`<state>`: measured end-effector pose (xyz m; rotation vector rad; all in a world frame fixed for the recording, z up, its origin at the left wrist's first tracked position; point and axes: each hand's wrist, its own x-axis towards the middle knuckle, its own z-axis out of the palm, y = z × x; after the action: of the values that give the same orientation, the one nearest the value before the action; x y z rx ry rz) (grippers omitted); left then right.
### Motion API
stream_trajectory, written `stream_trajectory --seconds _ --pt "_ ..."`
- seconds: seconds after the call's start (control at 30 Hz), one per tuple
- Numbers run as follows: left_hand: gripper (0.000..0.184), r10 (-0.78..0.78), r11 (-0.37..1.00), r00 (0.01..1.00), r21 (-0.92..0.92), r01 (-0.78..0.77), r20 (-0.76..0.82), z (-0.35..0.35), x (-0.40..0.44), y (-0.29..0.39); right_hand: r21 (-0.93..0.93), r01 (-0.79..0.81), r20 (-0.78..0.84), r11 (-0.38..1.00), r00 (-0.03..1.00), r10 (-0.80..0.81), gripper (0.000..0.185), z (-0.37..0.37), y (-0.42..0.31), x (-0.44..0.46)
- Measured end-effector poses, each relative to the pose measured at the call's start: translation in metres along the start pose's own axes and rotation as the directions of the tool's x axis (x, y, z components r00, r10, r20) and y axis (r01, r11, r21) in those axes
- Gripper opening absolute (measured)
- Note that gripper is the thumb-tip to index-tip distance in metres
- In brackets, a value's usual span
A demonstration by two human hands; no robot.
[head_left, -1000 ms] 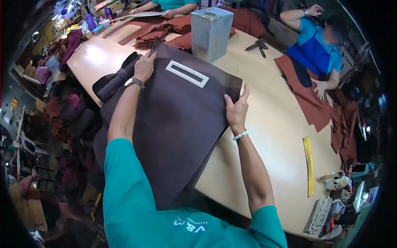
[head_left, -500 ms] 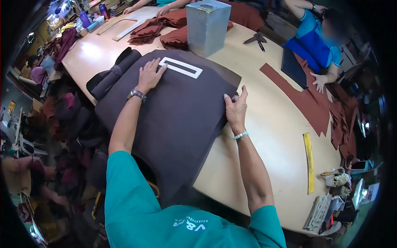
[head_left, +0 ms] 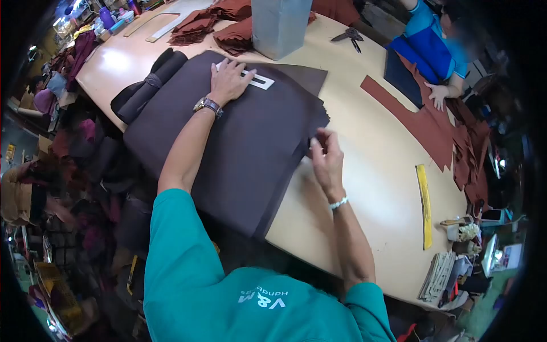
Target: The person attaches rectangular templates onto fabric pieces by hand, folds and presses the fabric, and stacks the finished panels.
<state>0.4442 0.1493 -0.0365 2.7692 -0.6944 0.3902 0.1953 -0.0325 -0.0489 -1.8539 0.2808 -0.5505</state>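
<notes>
A large dark brown sheet [head_left: 233, 148] lies over the table, its near edge by the table's front. On its upper part rests a white rectangular frame [head_left: 263, 82], partly covered by my left hand [head_left: 229, 81], which lies on it with fingers spread. My right hand [head_left: 327, 154] is at the sheet's right edge, fingers bent and slightly blurred; whether it pinches the edge is hard to see. Another dark layer [head_left: 307, 77] shows beyond the sheet's far right edge. A tied dark roll [head_left: 149, 85] lies to the left.
A grey metal block [head_left: 279, 28] stands at the back, with red-brown pieces [head_left: 196, 25] beside it. Black shears [head_left: 348, 37] lie behind right. A co-worker's hand [head_left: 439, 96] rests on red-brown material [head_left: 419, 125]. A yellow strip [head_left: 424, 205] and brush [head_left: 457, 221] are at right.
My left hand has moved from the sheet's far left edge onto the white frame. The sheet has been lowered flatter, and its right edge has shifted, uncovering a layer beneath. The co-worker's red-brown piece has shifted.
</notes>
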Motion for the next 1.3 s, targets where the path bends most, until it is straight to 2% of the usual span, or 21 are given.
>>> stream_trajectory --seconds 0.03,0.07,0.1,0.2,0.3,0.37,0.4,0.5,0.6,0.7,0.83,0.87,0.97,1.03,1.1,1.2,1.3 --pt "0.061 -0.009 0.998 0.999 0.058 0.006 0.049 0.0 0.0 0.002 -0.133 0.04 0.044 0.99 0.998 -0.035 0.022 -0.004 -0.009 -0.013" --pt "0.059 -0.008 0.999 0.998 0.051 0.005 0.063 -0.002 -0.001 0.004 -0.304 0.253 0.066 0.918 0.967 -0.245 0.023 -0.004 -0.001 -0.02" --pt "0.06 0.006 0.999 0.999 0.044 -0.007 0.036 0.0 -0.002 0.002 -0.452 0.444 0.128 0.774 0.891 -0.436 0.025 -0.002 0.006 -0.025" --pt "0.06 0.033 0.999 0.999 0.035 -0.032 -0.039 0.012 -0.002 -0.007 -0.504 0.608 0.22 0.613 0.777 -0.59 0.028 0.011 -0.005 -0.025" --pt "0.061 0.034 0.999 0.997 0.022 -0.032 -0.065 0.016 0.0 -0.007 -0.518 0.606 0.231 0.604 0.779 -0.583 0.022 0.021 -0.011 -0.018" --pt "0.061 0.023 1.0 0.998 0.018 -0.022 -0.053 0.017 0.001 -0.007 -0.534 0.616 0.325 0.579 0.782 -0.532 0.021 0.029 -0.004 -0.013" --pt "0.059 0.007 0.997 1.0 0.075 -0.006 -0.013 0.014 0.0 -0.005 -0.544 0.619 0.369 0.567 0.783 -0.501 0.02 0.033 -0.003 -0.011" --pt "0.058 -0.012 0.997 1.0 0.074 0.011 0.012 0.011 0.0 -0.002 -0.594 0.587 0.368 0.551 0.807 -0.463 0.024 0.04 -0.007 -0.011" --pt "0.057 -0.02 0.998 1.0 0.053 0.021 -0.004 0.01 -0.001 -0.001 -0.616 0.529 0.347 0.584 0.848 -0.401 0.018 0.037 -0.023 -0.011" --pt "0.057 -0.014 0.999 0.999 0.051 0.016 -0.039 0.014 -0.002 -0.003 -0.582 0.568 0.317 0.583 0.818 -0.48 0.016 0.026 -0.016 -0.001" --pt "0.057 -0.003 1.0 0.995 -0.007 0.002 -0.098 0.017 -0.004 -0.004 -0.568 0.424 0.168 0.706 0.899 -0.405 0.013 -0.012 -0.015 -0.018" --pt "0.055 0.003 0.999 0.985 -0.05 -0.011 -0.173 0.021 -0.005 -0.005 -0.567 0.393 0.122 0.724 0.909 -0.398 0.012 -0.026 -0.014 -0.024" --pt "0.056 0.008 0.998 0.989 -0.055 -0.016 -0.15 0.013 -0.008 -0.003 -0.565 0.27 0.003 0.78 0.946 -0.325 0.013 -0.063 -0.014 -0.039" --pt "0.057 0.019 0.997 0.984 -0.071 -0.032 -0.179 0.013 -0.01 -0.002 -0.561 0.263 -0.058 0.785 0.934 -0.353 0.012 -0.077 -0.023 -0.043" --pt "0.058 0.034 0.995 0.977 -0.081 -0.052 -0.209 0.012 -0.011 -0.001 -0.531 0.277 -0.095 0.801 0.92 -0.381 0.013 -0.082 -0.037 -0.042" --pt "0.062 0.035 0.998 0.978 -0.053 -0.047 -0.203 0.015 -0.01 0.0 -0.476 0.383 -0.095 0.791 0.873 -0.479 0.016 -0.065 -0.063 -0.036" --pt "0.063 0.045 0.999 0.994 -0.008 -0.046 -0.104 0.007 -0.008 0.0 -0.518 0.536 0.066 0.667 0.802 -0.593 0.022 -0.032 -0.084 -0.028"
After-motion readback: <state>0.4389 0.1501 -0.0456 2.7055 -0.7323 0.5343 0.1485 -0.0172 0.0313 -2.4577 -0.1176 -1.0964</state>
